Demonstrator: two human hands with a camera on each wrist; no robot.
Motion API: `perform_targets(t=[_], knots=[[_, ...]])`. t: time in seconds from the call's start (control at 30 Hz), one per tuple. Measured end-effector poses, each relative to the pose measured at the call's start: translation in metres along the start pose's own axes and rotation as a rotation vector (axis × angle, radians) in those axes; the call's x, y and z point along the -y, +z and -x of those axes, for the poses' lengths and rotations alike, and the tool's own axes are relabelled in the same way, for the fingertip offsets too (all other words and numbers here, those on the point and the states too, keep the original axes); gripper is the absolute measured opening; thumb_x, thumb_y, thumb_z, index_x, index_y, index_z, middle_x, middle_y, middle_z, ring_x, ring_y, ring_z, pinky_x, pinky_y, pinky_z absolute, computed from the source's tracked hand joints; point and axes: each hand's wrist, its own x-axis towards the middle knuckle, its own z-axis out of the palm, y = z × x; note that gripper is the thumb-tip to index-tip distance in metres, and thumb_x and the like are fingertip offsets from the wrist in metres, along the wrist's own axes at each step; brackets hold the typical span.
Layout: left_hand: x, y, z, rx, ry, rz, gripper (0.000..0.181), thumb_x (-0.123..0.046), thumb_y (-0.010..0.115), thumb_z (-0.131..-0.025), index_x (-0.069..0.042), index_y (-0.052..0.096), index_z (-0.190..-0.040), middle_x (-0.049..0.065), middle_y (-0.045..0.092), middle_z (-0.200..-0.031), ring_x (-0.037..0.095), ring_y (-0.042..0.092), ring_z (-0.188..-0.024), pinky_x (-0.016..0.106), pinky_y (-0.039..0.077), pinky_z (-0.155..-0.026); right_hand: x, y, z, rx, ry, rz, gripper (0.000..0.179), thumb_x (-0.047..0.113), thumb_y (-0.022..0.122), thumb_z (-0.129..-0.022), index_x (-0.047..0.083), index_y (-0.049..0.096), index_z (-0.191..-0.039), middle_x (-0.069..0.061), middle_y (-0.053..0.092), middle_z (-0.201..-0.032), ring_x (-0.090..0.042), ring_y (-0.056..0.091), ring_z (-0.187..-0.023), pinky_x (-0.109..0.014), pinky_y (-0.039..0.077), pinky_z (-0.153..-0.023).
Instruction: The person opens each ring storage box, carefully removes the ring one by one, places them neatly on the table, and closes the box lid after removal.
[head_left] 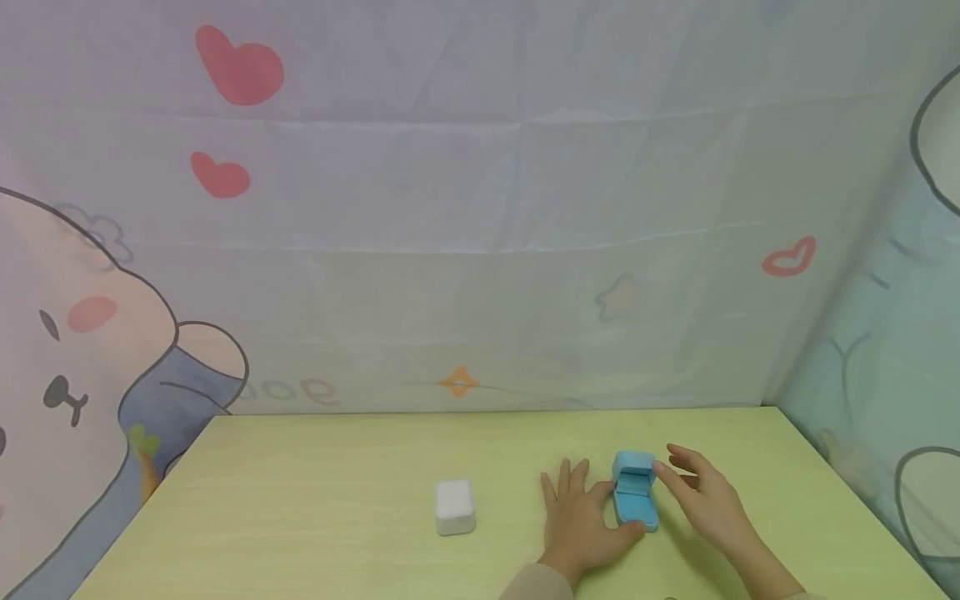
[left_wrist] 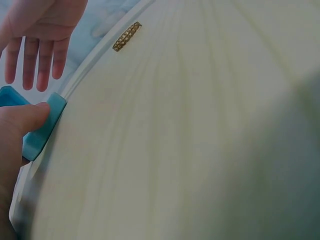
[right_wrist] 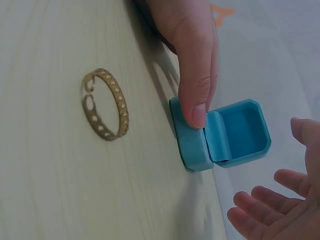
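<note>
A light blue ring box (head_left: 636, 508) stands with its lid up on the table, to the right of centre in the head view. My left hand (head_left: 581, 521) grips its base, the thumb (right_wrist: 196, 95) on the front edge. Fingers of my right hand (head_left: 708, 504) are spread beside the raised lid (right_wrist: 245, 132); the right wrist view shows a gap between them and it. A gold openwork ring (right_wrist: 106, 105) with a split band lies on the table in front of the box. It also appears in the left wrist view as a narrow band (left_wrist: 127, 36).
A small white box (head_left: 454, 507) with rounded corners sits on the pale yellow-green table (head_left: 300, 500), left of my hands. Behind the table hangs a printed cloth (head_left: 420, 208) with hearts and a bear; another cloth side (head_left: 862, 358) borders the right.
</note>
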Motion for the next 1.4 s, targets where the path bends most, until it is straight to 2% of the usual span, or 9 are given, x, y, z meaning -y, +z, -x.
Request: perform_targets(t=[0.43,0.7,0.83,1.13,1.4], knots=[[0.001,0.002,0.0,0.001,0.006,-0.002,0.06,-0.069,0.055,-0.076,-0.029,0.063,-0.12,0.007,0.043,-0.146,0.036,0.024,-0.143,0.065,0.011,-0.111,0.004,0.006,-0.009,0.009,-0.022,-0.033,0.063,0.046,0.045,-0.097,0.0,0.038,-0.14,-0.031,0.048,-0.134,-0.047,0.051,-0.119,-0.041,0.055,-0.083],[0.001,0.002,0.0,0.006,0.009,-0.001,0.06,-0.069,0.055,-0.076,-0.029,0.062,-0.12,0.008,0.042,-0.146,0.037,0.024,-0.142,0.065,0.011,-0.111,0.003,0.01,-0.015,0.019,-0.03,-0.005,0.062,0.046,0.043,-0.098,-0.001,0.041,-0.139,-0.029,0.051,-0.132,-0.046,0.051,-0.119,-0.051,0.047,-0.095],[0.002,0.003,-0.001,0.001,0.013,0.004,0.059,-0.069,0.055,-0.076,-0.029,0.063,-0.12,0.008,0.043,-0.146,0.037,0.024,-0.142,0.065,0.011,-0.111,0.002,0.012,-0.017,0.031,-0.027,0.001,0.063,0.047,0.042,-0.098,-0.001,0.042,-0.138,-0.029,0.051,-0.133,-0.045,0.05,-0.119,-0.053,0.046,-0.095],[0.003,0.005,-0.002,-0.026,0.026,-0.021,0.057,-0.068,0.056,-0.076,-0.031,0.063,-0.119,0.008,0.045,-0.144,0.036,0.027,-0.141,0.065,0.014,-0.111,0.003,0.016,-0.019,0.049,0.003,-0.071,0.064,0.047,0.044,-0.097,-0.004,0.043,-0.136,-0.031,0.052,-0.13,-0.041,0.055,-0.115,-0.041,0.054,-0.085],[0.003,0.006,-0.002,-0.033,0.036,-0.038,0.058,-0.069,0.055,-0.075,-0.031,0.062,-0.119,0.007,0.045,-0.143,0.037,0.028,-0.141,0.065,0.016,-0.11,0.001,0.018,-0.019,0.07,0.043,-0.129,0.065,0.049,0.045,-0.096,-0.007,0.047,-0.131,-0.028,0.056,-0.125,-0.035,0.059,-0.108,-0.038,0.056,-0.081]])
